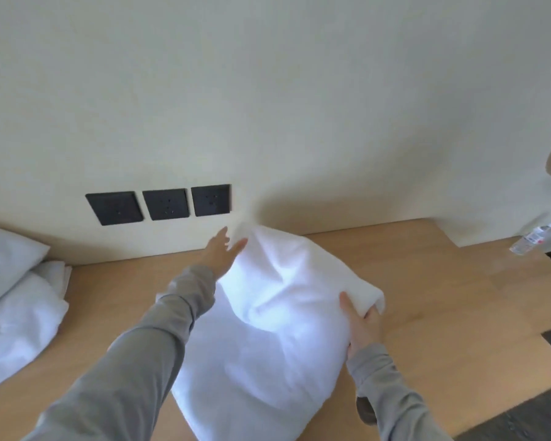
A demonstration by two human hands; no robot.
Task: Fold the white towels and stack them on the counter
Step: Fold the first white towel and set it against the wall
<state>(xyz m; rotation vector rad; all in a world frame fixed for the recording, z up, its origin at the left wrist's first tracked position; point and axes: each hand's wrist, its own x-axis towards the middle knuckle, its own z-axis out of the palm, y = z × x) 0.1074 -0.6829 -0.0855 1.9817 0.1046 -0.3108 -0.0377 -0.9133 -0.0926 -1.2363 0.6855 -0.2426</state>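
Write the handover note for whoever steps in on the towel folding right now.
Left hand: open, fingers straight at the far corner of the towel.
Right hand: grip on the towel's right edge, thumb on top.
The towel lies rumpled on the counter, not folded flat.
A pile of white linen sits unfolded at the left edge of view.
Done: no folded stack in view.
Left: finish this fold, fold the pile, stack.

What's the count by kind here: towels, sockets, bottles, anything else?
black wall sockets: 3
white towel, being handled: 1
white cloth heap at left: 1 (can't tell the pieces apart)
pillow: 1
plastic bottle: 1
Total: 7
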